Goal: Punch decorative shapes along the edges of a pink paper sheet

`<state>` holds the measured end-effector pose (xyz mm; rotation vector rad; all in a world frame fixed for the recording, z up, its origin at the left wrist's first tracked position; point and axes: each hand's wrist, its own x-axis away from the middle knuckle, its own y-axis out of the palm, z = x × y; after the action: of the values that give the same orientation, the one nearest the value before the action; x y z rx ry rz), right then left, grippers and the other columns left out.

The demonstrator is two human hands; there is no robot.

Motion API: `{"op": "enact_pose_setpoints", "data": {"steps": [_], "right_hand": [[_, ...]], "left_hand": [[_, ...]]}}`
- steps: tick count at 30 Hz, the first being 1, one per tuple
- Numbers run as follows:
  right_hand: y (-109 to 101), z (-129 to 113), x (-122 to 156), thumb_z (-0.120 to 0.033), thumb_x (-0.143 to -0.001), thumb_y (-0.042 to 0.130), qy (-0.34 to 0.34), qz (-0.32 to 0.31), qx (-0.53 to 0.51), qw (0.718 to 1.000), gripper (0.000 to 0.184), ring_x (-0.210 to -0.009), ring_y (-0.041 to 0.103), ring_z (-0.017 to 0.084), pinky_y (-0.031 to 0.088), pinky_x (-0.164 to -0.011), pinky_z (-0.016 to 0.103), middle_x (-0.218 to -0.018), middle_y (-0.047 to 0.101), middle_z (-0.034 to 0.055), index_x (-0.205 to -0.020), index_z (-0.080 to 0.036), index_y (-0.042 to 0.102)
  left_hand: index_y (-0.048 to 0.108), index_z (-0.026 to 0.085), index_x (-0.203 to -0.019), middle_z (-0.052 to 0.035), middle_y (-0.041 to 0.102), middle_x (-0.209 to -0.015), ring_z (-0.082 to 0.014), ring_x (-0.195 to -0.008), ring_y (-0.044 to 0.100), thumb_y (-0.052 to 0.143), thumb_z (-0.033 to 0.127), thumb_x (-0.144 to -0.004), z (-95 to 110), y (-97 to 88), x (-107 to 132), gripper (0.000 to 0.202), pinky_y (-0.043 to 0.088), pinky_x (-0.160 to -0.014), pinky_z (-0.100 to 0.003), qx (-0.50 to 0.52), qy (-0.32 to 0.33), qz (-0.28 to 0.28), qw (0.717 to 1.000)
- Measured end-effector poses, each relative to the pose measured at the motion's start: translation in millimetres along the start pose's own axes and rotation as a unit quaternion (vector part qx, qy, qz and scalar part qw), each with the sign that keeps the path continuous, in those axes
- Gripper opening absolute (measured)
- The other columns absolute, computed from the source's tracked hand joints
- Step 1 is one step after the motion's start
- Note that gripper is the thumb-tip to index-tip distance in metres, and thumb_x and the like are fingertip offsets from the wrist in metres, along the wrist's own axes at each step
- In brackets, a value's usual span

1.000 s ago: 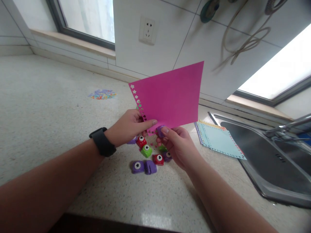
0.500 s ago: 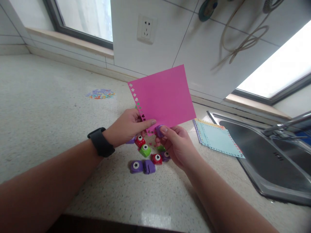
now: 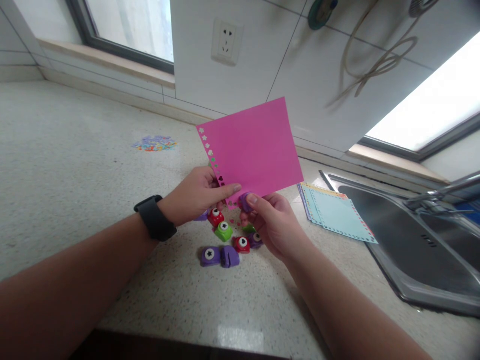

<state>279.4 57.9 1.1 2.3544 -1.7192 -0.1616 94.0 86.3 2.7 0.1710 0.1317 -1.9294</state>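
Note:
A pink sheet of paper (image 3: pixel 255 145) is held up over the counter, with small shaped holes along its left edge and lower left corner. My left hand (image 3: pixel 204 195) pinches that edge, thumb on top. Between the thumb and fingers of my right hand (image 3: pixel 275 220) is a purple craft punch (image 3: pixel 246 202), set on the paper's lower edge. Below the hands lie several more punches, among them a green punch (image 3: pixel 224 230), a red punch (image 3: pixel 242 244) and a purple punch with a star (image 3: pixel 210 255). My right fingers partly hide others.
A pile of coloured paper bits (image 3: pixel 155 143) lies at the back left of the counter (image 3: pixel 168 300). To the right, a stack of light blue and other punched sheets (image 3: pixel 341 215) rests against the rim of a steel sink (image 3: pixel 390 280).
Both hands keep their hold on the paper and the punch, almost in the same place. One more small pink bit seems to show on the counter below the punch.

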Motion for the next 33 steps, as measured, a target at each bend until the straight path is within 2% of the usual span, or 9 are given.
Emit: {"op": "enact_pose_setpoints", "data": {"steps": [12, 20, 29, 33], "right_hand": [[-1.3, 0.4, -0.1, -0.041, -0.083, 0.076, 0.000, -0.001, 0.037, 0.999, 0.024, -0.057, 0.055, 0.013, 0.044, -0.053, 0.027, -0.067, 0.064, 0.0025, -0.083, -0.018, 0.069], [-1.4, 0.0, -0.2, -0.040, -0.084, 0.075, -0.008, -0.008, 0.039, 0.999, 0.023, -0.054, 0.055, 0.012, 0.042, -0.052, 0.026, -0.063, 0.064, 0.0015, -0.082, -0.018, 0.069], [-2.5, 0.5, -1.2, -0.040, -0.083, 0.078, -0.023, -0.008, 0.051, 0.998, 0.024, -0.052, 0.056, 0.011, 0.042, -0.049, 0.024, -0.063, 0.063, 0.0000, -0.083, -0.017, 0.069], [-3.1, -1.2, -2.2, -0.041, -0.080, 0.079, -0.016, -0.009, 0.047, 0.999, 0.026, -0.055, 0.057, 0.012, 0.046, -0.054, 0.027, -0.069, 0.066, 0.0014, -0.085, -0.018, 0.069]], "left_hand": [[0.071, 0.015, -0.078, 0.0040, 0.063, -0.056, -0.0082, -0.048, 0.055, 0.072, 0.024, -0.086, 0.8, 1.3, 0.9, 0.012, 0.046, -0.049, -0.019, 0.017, 0.009, -0.009, 1.000], [0.072, 0.015, -0.079, 0.0037, 0.064, -0.057, -0.0104, -0.052, 0.059, 0.072, 0.025, -0.086, 1.0, 1.5, 1.2, 0.012, 0.050, -0.053, -0.021, 0.010, 0.018, -0.003, 1.000], [0.069, 0.015, -0.074, 0.0038, 0.062, -0.054, -0.0083, -0.046, 0.054, 0.071, 0.026, -0.087, 1.1, 1.5, 1.8, 0.017, 0.041, -0.044, -0.018, 0.005, 0.017, -0.013, 1.000], [0.068, 0.015, -0.075, 0.0026, 0.063, -0.056, -0.0092, -0.047, 0.055, 0.071, 0.029, -0.087, 1.4, -0.8, 1.4, 0.019, 0.043, -0.045, -0.019, -0.017, 0.005, -0.002, 1.000]]}}
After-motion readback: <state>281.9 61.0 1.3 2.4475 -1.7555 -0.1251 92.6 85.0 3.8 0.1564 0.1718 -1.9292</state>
